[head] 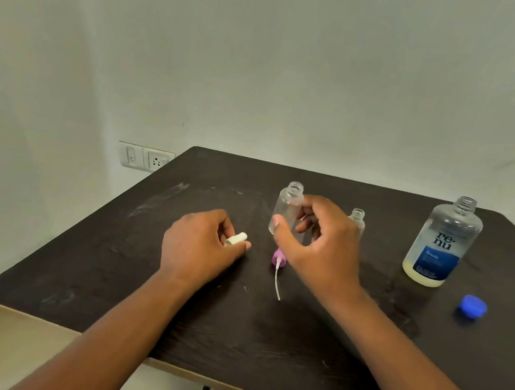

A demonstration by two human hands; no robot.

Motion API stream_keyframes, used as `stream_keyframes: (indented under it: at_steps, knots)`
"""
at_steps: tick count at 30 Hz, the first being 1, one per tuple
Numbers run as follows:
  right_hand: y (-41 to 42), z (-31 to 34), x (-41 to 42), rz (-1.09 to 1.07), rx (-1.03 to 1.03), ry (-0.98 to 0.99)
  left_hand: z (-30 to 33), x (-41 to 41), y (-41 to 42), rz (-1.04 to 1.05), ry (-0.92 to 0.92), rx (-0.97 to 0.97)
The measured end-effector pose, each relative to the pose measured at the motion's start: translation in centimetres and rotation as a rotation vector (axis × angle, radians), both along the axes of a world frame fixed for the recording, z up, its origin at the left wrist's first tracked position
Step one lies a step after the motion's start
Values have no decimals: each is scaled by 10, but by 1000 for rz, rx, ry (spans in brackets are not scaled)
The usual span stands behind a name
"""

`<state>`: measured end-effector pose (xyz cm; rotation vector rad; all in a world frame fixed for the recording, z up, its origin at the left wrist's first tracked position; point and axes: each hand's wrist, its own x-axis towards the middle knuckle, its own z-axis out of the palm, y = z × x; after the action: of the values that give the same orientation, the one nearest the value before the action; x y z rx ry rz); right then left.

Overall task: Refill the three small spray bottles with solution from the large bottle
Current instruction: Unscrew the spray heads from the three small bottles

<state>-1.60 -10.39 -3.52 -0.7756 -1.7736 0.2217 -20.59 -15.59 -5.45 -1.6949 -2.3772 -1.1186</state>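
Your right hand [319,241] has its fingers curled round a small clear spray bottle [286,209], uncapped and upright. Your left hand [204,247] pinches a white cap [237,238] at its fingertips. A purple sprayer top [278,260] lies just below your right thumb. The large bottle [442,244] stands open, well right of your fingers, with its blue cap [472,306] beside it.

Matt scuffed dark table [102,271]; clear plastic large bottle [445,238]

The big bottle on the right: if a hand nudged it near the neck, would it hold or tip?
The big bottle stands upright with its neck open; its blue cap lies beside it on the table. Only a shallow yellowish layer sits at its bottom, so it is probably light and may slide or tip. Little would likely spill.
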Motion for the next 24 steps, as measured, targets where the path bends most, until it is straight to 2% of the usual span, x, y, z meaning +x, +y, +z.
stream_keyframes:
  at_steps: [3,6,12,18,24]
  knots:
    - [-7,5,-12,-32,-36,-128,-1,3,-1,22,73,7]
    - [-10,9,-27,-79,-101,-281,-4,3,1,36,75,15]
    - [-2,12,-56,-192,-168,-461,-7,2,2,31,77,18]
    - [13,8,-72,-278,-217,-563,-4,6,-1,-5,48,8]
    - [19,3,-71,-284,-284,-577,-4,6,-2,2,17,-20]
